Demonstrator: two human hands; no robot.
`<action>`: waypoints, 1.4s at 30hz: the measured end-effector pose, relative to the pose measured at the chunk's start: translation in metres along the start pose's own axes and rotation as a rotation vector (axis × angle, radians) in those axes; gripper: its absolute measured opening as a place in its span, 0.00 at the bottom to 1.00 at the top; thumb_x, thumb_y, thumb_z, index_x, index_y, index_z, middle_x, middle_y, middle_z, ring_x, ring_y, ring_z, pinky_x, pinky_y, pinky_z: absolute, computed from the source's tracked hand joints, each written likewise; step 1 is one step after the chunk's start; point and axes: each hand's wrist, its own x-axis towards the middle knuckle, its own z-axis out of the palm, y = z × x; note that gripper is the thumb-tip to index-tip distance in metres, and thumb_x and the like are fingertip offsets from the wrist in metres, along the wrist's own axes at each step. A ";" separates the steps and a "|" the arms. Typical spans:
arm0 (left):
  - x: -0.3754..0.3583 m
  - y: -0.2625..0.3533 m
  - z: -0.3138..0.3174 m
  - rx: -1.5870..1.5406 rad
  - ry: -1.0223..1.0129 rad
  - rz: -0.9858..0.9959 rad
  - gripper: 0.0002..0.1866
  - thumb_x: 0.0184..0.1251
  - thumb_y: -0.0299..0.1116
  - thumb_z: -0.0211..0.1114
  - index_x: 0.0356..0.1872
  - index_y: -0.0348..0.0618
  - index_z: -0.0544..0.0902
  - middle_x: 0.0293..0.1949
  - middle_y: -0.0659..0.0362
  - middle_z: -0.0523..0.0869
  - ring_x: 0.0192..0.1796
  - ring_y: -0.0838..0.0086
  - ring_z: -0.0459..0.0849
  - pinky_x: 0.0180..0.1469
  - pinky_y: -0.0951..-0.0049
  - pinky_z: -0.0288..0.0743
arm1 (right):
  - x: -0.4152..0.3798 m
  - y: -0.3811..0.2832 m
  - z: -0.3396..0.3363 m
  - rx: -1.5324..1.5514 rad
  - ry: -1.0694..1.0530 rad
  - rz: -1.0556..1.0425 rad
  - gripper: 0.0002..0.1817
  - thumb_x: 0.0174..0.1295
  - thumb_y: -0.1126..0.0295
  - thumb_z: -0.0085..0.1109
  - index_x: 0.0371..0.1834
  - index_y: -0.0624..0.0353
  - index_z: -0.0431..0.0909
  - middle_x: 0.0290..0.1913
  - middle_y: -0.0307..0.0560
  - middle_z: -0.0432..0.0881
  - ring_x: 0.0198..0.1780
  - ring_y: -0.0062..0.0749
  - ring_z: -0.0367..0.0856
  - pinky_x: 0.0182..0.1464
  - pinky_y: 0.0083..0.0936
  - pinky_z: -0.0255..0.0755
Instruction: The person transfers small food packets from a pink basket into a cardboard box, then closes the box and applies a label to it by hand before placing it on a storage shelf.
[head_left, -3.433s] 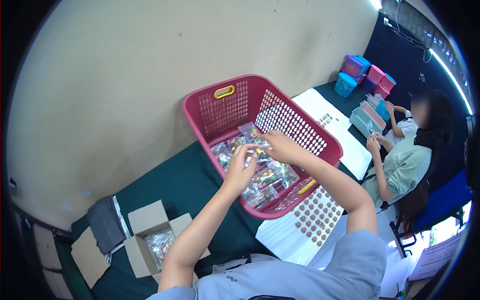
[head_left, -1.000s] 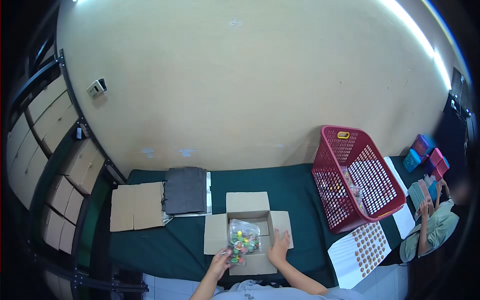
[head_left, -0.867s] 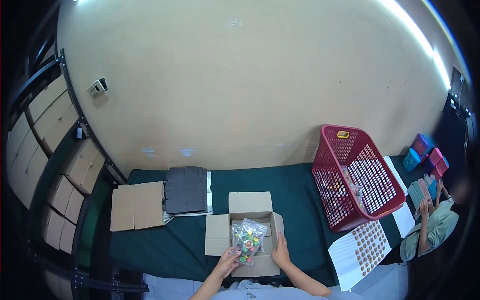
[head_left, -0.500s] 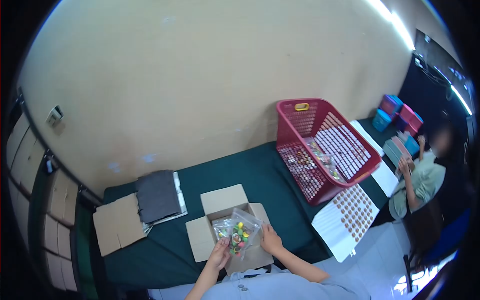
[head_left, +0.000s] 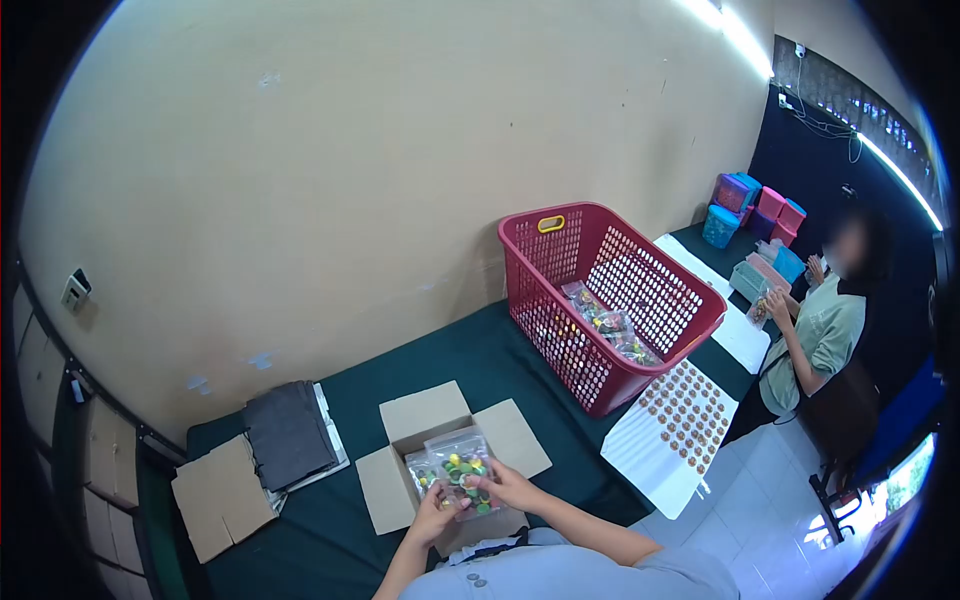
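A clear zip bag (head_left: 458,446) of small green, yellow and red pieces is held over the open cardboard box (head_left: 425,408). My left hand (head_left: 436,516) grips its lower left edge, and my right hand (head_left: 510,488) has its fingers closed on the right side. Beneath it, another clear bag (head_left: 420,468) shows inside the box. What the pieces are is too small to tell. The box stands with its flaps folded outward, right in front of my body.
A red plastic basket (head_left: 610,390) holding several filled bags stands to the right. Beside it lies a white sheet (head_left: 640,470) with rows of round brown pieces. Dark folders (head_left: 290,430) and flattened cardboard (head_left: 222,500) lie left. A co-worker (head_left: 825,320) handles a small bag at far right.
My right hand has moved left from the box's right flap onto the bag. The bag is now lower and more upright between both hands. The camera view has shifted right.
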 end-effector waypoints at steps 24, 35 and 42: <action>-0.002 0.005 0.003 -0.003 0.318 0.317 0.17 0.68 0.35 0.58 0.52 0.38 0.67 0.46 0.56 0.79 0.47 0.77 0.78 0.46 0.77 0.74 | 0.034 -0.006 0.030 0.207 -0.228 0.157 0.17 0.67 0.62 0.52 0.53 0.62 0.71 0.44 0.39 0.79 0.46 0.19 0.76 0.49 0.21 0.69; -0.002 0.013 0.010 0.134 0.319 0.262 0.17 0.71 0.42 0.53 0.50 0.39 0.67 0.41 0.59 0.79 0.40 0.81 0.78 0.39 0.80 0.72 | 0.022 -0.011 0.020 0.325 -0.246 0.085 0.20 0.69 0.57 0.46 0.56 0.61 0.68 0.45 0.35 0.75 0.45 0.18 0.70 0.56 0.22 0.63; -0.003 0.012 0.018 0.143 0.356 0.439 0.17 0.71 0.42 0.53 0.48 0.39 0.68 0.40 0.57 0.79 0.40 0.79 0.78 0.39 0.79 0.72 | 0.016 -0.012 0.025 0.314 -0.194 0.061 0.19 0.69 0.60 0.48 0.56 0.62 0.69 0.43 0.37 0.75 0.44 0.18 0.72 0.52 0.20 0.66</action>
